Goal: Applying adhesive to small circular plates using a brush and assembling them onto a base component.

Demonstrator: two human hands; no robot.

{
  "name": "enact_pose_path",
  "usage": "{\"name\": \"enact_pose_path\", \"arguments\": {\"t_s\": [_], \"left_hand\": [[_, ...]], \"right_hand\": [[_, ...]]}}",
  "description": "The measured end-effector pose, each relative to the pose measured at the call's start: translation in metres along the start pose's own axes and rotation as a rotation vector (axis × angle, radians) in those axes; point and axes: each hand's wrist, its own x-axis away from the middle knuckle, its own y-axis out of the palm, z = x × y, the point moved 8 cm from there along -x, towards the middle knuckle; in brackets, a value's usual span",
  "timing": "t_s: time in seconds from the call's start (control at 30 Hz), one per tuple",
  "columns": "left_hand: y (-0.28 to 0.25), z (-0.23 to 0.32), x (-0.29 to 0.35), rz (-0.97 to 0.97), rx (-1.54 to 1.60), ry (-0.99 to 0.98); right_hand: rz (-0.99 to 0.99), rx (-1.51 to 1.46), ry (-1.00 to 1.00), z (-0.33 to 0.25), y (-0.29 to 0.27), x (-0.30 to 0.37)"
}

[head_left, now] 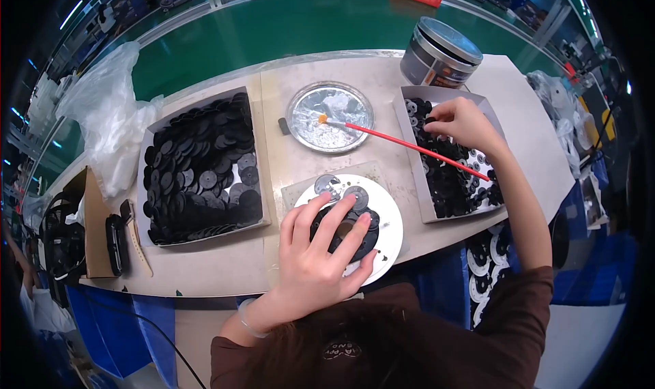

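Observation:
My left hand lies with fingers spread over a black toothed wheel on a white round plate. Two dark grey discs lie by its fingertips at the plate's far side. My right hand reaches into the right-hand box of small black parts. Its thumb and finger are pinched on what looks like a small black part. A brush with a red handle rests from a round silvery dish to that box, passing under my right arm.
A large box full of black discs stands left. A grey tub is at the far right. Plastic bags, a watch and a cardboard box sit at the left. White parts fill a blue bin below right.

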Motion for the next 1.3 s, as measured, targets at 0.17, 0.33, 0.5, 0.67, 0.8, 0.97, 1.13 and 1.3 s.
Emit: {"name": "enact_pose_path", "arguments": {"t_s": [0.17, 0.33, 0.5, 0.67, 0.8, 0.97, 1.13, 1.3], "left_hand": [[0.0, 0.001, -0.001, -0.023, -0.017, 0.005], [0.0, 0.001, 0.0, -0.015, -0.018, 0.002], [0.001, -0.002, 0.003, 0.009, -0.003, -0.014], [0.0, 0.0, 0.001, 0.018, 0.01, -0.02], [-0.001, -0.001, 0.003, 0.019, -0.004, -0.021], [0.001, -0.002, 0.004, -0.011, -0.016, -0.023], [-0.002, -0.004, 0.005, 0.066, 0.026, -0.035], [-0.003, -0.001, 0.005, 0.121, 0.05, -0.028]], "right_hand": [[-0.002, -0.4, -0.01, -0.003, -0.006, 0.007], [-0.169, -0.607, -0.085, -0.046, 0.007, 0.038], [-0.544, -0.419, -0.079, -0.091, 0.069, 0.068], [-0.678, -0.357, 0.032, -0.087, 0.086, 0.067], [-0.686, -0.322, 0.065, -0.083, 0.09, 0.059], [-0.728, -0.359, 0.124, -0.076, 0.098, 0.06], [-0.783, -0.342, 0.183, -0.075, 0.106, 0.06], [-0.787, -0.333, 0.162, -0.077, 0.104, 0.062]]}}
